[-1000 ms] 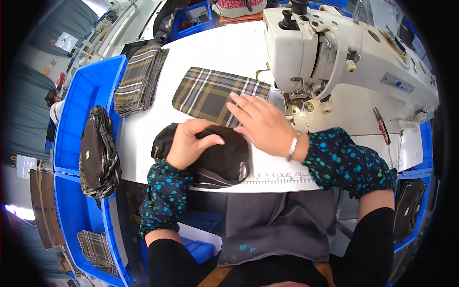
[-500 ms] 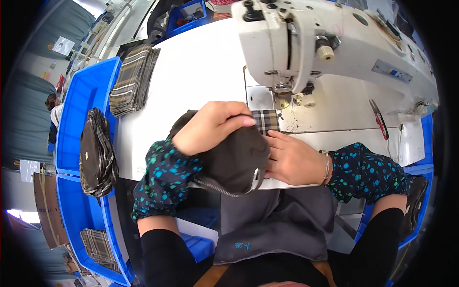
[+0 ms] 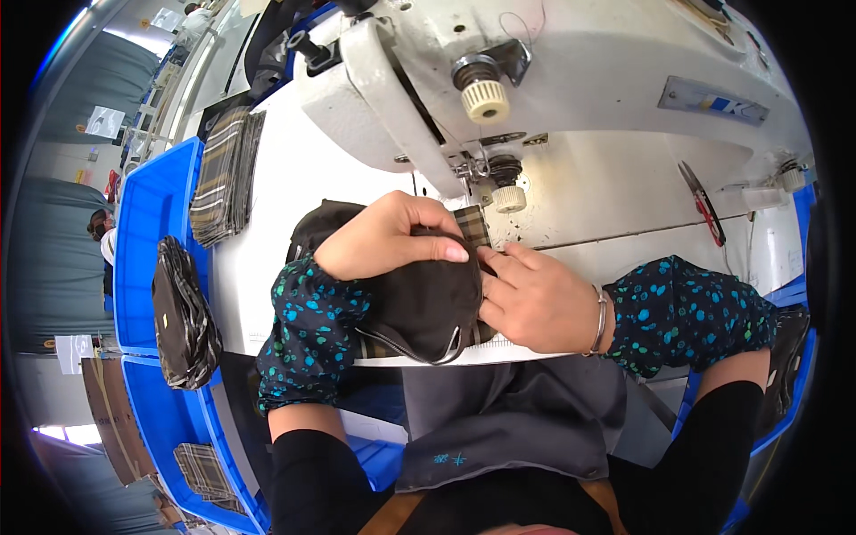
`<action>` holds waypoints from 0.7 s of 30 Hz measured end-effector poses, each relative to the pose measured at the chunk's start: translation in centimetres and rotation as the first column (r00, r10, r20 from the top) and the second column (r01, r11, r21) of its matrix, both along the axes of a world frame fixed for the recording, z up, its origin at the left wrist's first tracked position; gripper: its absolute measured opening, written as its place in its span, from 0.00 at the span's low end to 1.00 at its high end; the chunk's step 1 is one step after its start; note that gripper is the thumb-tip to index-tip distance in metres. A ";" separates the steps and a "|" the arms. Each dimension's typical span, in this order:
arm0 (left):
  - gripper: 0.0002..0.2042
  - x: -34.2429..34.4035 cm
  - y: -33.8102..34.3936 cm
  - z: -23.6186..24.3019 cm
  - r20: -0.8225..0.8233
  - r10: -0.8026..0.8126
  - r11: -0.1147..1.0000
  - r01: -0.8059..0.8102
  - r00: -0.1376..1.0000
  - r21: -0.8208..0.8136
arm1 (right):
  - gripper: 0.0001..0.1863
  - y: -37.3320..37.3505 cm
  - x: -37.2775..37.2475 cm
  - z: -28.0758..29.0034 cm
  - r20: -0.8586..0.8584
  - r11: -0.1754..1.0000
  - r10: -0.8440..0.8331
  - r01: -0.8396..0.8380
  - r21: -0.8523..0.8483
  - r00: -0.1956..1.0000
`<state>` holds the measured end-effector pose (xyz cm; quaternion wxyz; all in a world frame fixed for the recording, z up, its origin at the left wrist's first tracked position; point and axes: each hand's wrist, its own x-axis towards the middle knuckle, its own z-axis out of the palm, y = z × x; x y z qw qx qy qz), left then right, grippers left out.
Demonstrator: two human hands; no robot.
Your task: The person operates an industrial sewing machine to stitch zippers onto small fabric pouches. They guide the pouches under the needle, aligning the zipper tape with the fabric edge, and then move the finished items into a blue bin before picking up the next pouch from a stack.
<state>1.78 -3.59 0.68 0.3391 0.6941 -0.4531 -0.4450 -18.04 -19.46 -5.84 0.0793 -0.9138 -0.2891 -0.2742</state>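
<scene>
A dark brown fabric pouch [image 3: 419, 303] with a zipper along its near edge lies on the white sewing table [image 3: 267, 294]. My left hand [image 3: 392, 239] is closed on its upper edge, thumb and fingers pinching the cloth. From under it a strip of plaid fabric [image 3: 473, 226] sticks out toward the needle area of the sewing machine [image 3: 392, 98]. My right hand [image 3: 539, 299] is at the pouch's right edge, fingers bent and closed against the cloth; its fingertips are partly hidden by the fold. A bracelet circles the right wrist.
Plaid pieces [image 3: 223, 178] are stacked at the back left. Blue bins [image 3: 160, 196] line the left side, with a bundle of dark pouches [image 3: 183, 312] on the edge and more plaid cloth [image 3: 207, 473] inside. Red-handled scissors [image 3: 704, 207] lie to the right. Another person [image 3: 105, 234] is far left.
The view has shifted, with the machine head now larger and farther left. Both hands keep hold of the pouch, and the plaid strip now sits close beside the machine's needle area.
</scene>
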 end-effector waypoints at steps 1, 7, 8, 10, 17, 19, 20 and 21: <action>0.09 0.0 -0.2 0.0 0.063 -0.055 0.999 0.055 0.996 0.004 | 0.11 0.2 -0.2 -0.1 -0.016 1.000 -0.018 0.018 0.004 1.000; 0.07 1.0 -1.0 -1.7 0.322 0.016 0.991 0.028 0.947 -0.131 | 0.11 1.4 0.2 -0.1 -0.056 0.999 -0.053 0.053 -0.015 0.997; 0.07 1.4 -1.1 -2.0 0.352 0.029 0.986 0.032 0.936 -0.164 | 0.11 1.7 0.3 -0.3 -0.057 0.997 -0.074 0.074 -0.012 0.996; 0.07 1.2 -1.2 -2.4 0.461 0.075 0.980 0.019 0.884 -0.196 | 0.10 1.9 0.6 -0.4 -0.037 0.997 -0.072 0.072 -0.006 0.997; 0.07 -1.4 -0.6 -1.9 0.692 0.197 0.976 -0.071 0.694 -0.207 | 0.08 -0.1 1.4 0.8 -0.004 0.998 -0.005 0.006 0.060 1.000; 0.07 -1.5 -0.6 -1.8 0.690 0.196 0.977 -0.080 0.697 -0.197 | 0.07 -0.2 1.5 1.2 0.053 0.995 -0.085 0.082 0.051 0.995; 0.07 -1.6 -0.7 -1.6 0.686 0.191 0.978 -0.078 0.702 -0.193 | 0.08 0.0 1.6 1.1 0.095 0.991 -0.133 0.129 0.042 0.987; 0.07 -1.6 -0.8 -1.6 0.681 0.186 0.979 -0.076 0.708 -0.189 | 0.08 0.1 1.7 0.9 0.138 0.984 -0.179 0.176 0.036 0.974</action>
